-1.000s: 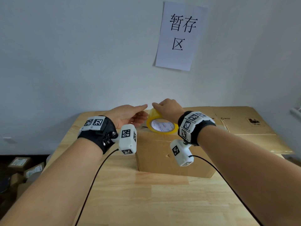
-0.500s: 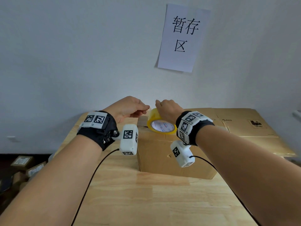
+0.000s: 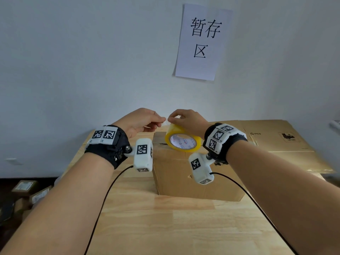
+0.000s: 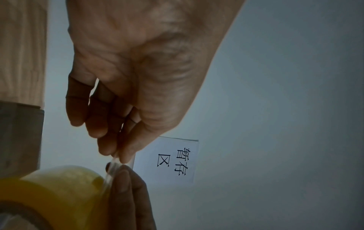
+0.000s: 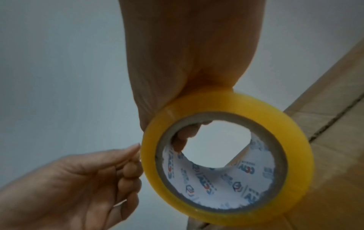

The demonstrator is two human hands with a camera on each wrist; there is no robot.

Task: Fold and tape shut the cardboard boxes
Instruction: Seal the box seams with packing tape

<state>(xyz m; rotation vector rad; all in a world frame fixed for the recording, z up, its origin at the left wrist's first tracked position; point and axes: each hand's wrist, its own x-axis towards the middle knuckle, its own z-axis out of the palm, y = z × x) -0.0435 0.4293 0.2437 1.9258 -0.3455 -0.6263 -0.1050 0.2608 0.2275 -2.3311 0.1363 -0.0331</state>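
A closed brown cardboard box [image 3: 195, 173] stands on the wooden table [image 3: 165, 227], its top seam [image 5: 331, 123] showing in the right wrist view. My right hand [image 3: 185, 120] grips a yellow roll of clear tape [image 3: 182, 142] just above the box's top, fingers through the core [image 5: 185, 137]. My left hand [image 3: 143, 120] is level with it to the left and pinches the loose tape end [image 4: 113, 165] between thumb and forefinger, right beside the roll [image 4: 59, 194].
Flattened cardboard boxes [image 3: 279, 140] are stacked at the table's back right against the wall. A paper sign [image 3: 202, 43] hangs on the wall above. Small parcels [image 3: 25, 188] lie on the floor at the left. Cables [image 3: 103, 199] trail from both wrist cameras.
Both hands have lifted a little off the box top with the roll. The left hand went from flat fingers by the roll to pinching the tape end.
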